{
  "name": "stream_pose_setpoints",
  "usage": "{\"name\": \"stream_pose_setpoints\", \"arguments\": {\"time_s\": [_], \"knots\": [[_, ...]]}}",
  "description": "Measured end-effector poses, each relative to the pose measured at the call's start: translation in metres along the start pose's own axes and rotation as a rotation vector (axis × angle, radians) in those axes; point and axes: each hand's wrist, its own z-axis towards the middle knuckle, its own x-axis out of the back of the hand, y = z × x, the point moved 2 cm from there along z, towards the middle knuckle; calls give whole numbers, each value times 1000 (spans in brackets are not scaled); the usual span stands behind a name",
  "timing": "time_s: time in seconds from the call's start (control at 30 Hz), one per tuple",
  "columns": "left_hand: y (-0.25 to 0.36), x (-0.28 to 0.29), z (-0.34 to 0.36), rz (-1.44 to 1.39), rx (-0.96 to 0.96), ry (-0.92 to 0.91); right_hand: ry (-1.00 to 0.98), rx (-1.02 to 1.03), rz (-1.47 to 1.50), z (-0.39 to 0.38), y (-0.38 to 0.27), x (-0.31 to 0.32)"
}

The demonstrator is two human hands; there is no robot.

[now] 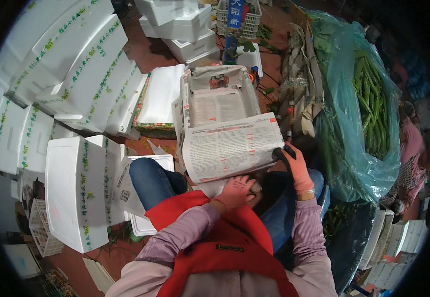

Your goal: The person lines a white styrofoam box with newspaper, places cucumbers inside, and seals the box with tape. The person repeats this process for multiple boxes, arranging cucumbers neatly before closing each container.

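1. Holding a printed newspaper sheet (232,148) by its right edge: right hand (298,171), coral glove, dark at the fingertips. Thumb and fingers pinch the paper near its lower right corner.
2. Left hand (238,190), same coral glove, sits at the sheet's near edge, fingers bent. Can't make out whether they grip anything; the fingertips are partly hidden.
3. Sheet location: in front of the person, above the knees, spread across the near part of a white foam box (253,99). It looks slightly curved, print side up, near edge reaching down toward the left hand.
4. Box carries a newspaper lining (215,109) over its bottom and far wall; the far part of the lining shows beyond the sheet.
5. Just left of that box: a white foam slab (161,94) on top of a patterned carton (156,130).
6. Far left: white foam boxes (84,74) stacked high, green print on them. One more foam box (66,193) stands near the person's left knee.
7. Right side: big translucent green bag (341,148), long green vegetables (371,106) showing inside.
8. Beyond the lined box: blue post (234,24), white slatted crate (252,24) behind it.
9. Person wears a red apron (215,247) and blue jeans (150,180).
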Motion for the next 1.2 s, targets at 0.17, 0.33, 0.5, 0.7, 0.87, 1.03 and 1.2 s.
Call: {"name": "stream_pose_setpoints", "arguments": {"time_s": [0.17, 0.33, 0.5, 0.7, 0.87, 1.03, 1.2], "knots": [[-39, -28, -15, -66, 23, -16, 147, -124, -189, 2, 18, -22], [-69, -27, -50, 138, 333, -347, 201, -164, -360, 9, 13, -38], [-21, 49, -81, 72, 23, 91, 188, -228, -195, 12, 29, -44], [-55, 116, -24, 399, 113, 160, 129, -100, -441, 1, 19, -45], [-105, 80, -8, 89, 102, -151, -118, 500, -759, -3, -43, -67], [-98, 93, -10, 72, 20, -38, -883, 397, -1225, 22, -50, -116], [-75, 157, -55, 33, -22, 415, -1068, 256, -1166, 33, -21, -115]]}}
